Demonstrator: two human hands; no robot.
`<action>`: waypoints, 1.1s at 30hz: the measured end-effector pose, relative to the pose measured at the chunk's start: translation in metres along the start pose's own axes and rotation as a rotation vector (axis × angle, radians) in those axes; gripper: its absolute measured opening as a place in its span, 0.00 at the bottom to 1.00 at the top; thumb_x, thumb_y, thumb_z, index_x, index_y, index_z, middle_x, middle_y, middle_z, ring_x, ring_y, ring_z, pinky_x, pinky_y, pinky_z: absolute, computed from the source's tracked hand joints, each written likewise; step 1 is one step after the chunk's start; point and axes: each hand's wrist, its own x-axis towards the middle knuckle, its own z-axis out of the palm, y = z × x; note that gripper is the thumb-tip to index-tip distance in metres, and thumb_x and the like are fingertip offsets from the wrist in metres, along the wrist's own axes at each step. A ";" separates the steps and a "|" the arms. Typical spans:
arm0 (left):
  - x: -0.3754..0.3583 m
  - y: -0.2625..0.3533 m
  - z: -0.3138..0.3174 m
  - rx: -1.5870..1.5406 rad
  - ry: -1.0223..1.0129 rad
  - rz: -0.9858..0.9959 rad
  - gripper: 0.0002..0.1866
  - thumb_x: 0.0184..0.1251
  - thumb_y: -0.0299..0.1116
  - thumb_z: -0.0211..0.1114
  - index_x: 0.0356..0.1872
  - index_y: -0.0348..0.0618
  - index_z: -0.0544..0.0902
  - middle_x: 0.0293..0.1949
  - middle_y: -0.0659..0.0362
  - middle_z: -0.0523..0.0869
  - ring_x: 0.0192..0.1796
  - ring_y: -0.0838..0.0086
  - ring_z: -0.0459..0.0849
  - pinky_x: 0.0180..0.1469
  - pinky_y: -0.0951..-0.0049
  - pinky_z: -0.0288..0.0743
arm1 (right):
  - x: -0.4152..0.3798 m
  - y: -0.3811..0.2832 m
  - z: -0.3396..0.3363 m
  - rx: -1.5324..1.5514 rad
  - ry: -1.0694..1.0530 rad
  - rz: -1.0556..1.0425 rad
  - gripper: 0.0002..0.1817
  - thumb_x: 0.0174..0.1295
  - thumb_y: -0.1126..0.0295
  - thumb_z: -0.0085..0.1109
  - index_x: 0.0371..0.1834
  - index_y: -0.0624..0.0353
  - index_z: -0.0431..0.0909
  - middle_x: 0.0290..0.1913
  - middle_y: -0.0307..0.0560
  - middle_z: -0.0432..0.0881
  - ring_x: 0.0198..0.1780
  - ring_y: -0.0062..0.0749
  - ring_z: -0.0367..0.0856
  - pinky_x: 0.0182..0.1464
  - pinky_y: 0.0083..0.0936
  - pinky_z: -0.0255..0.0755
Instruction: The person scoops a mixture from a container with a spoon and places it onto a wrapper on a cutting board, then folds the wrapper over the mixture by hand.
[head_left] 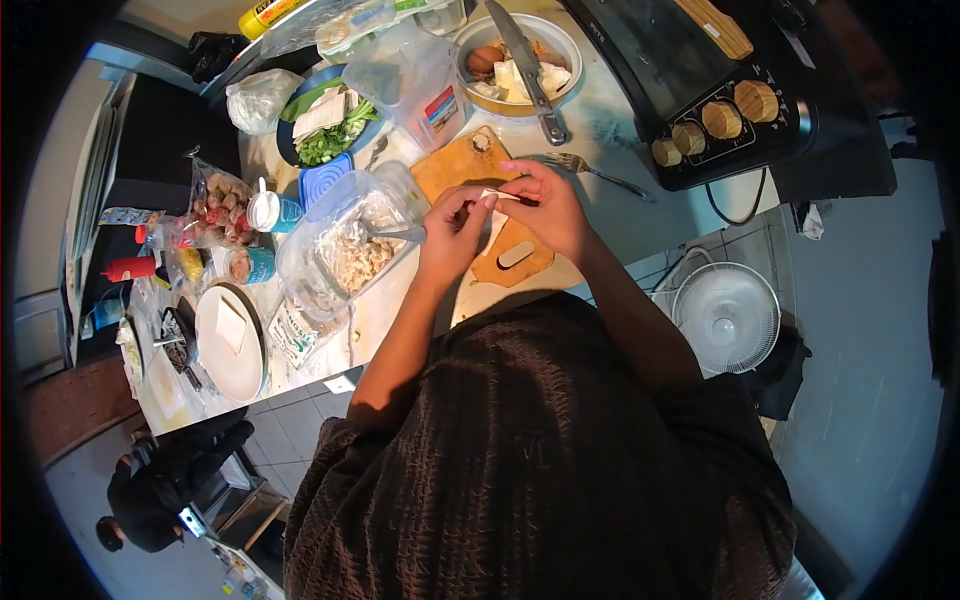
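Both hands meet above the wooden cutting board (440, 172). My left hand (452, 232) and my right hand (550, 208) pinch a small pale wrapper (492, 194) between their fingertips; its far side is hidden by the fingers. To the left of my left hand is an open plastic container (345, 262) with a pale shredded filling (362, 262), and a utensil handle (403, 235) sticks out toward my wrist. A fork (598, 175) lies right of the board. Behind it, a bowl (470, 85) holds eggs and white pieces, with a knife (525, 65) across it.
A black griddle with wooden knobs (721, 120) stands at the right. At the left are a plate of greens (330, 145), a white plate (213, 355), bottles and bags. A fan (725, 318) is on the floor at right; a person (160, 490) is at lower left.
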 end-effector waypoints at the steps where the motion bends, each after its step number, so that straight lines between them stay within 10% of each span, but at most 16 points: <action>1: 0.001 -0.003 0.000 -0.009 0.015 -0.016 0.09 0.68 0.29 0.65 0.43 0.34 0.83 0.37 0.61 0.79 0.37 0.83 0.74 0.39 0.81 0.70 | 0.000 0.003 0.002 0.001 0.000 -0.001 0.27 0.57 0.76 0.69 0.60 0.63 0.71 0.43 0.52 0.84 0.47 0.27 0.82 0.51 0.22 0.75; 19: 0.004 -0.002 0.008 -0.536 0.322 -0.381 0.08 0.69 0.32 0.66 0.40 0.37 0.83 0.25 0.69 0.79 0.26 0.88 0.69 0.27 0.84 0.61 | 0.004 0.010 0.014 -0.006 0.198 0.107 0.18 0.58 0.68 0.70 0.46 0.68 0.80 0.40 0.45 0.85 0.41 0.22 0.81 0.46 0.20 0.75; 33: 0.004 0.002 0.000 -0.340 0.106 -0.429 0.09 0.67 0.35 0.68 0.40 0.40 0.86 0.29 0.66 0.83 0.29 0.86 0.77 0.32 0.84 0.71 | 0.008 -0.011 -0.006 -0.237 -0.030 0.049 0.13 0.60 0.66 0.67 0.39 0.68 0.83 0.32 0.42 0.85 0.34 0.18 0.79 0.40 0.20 0.73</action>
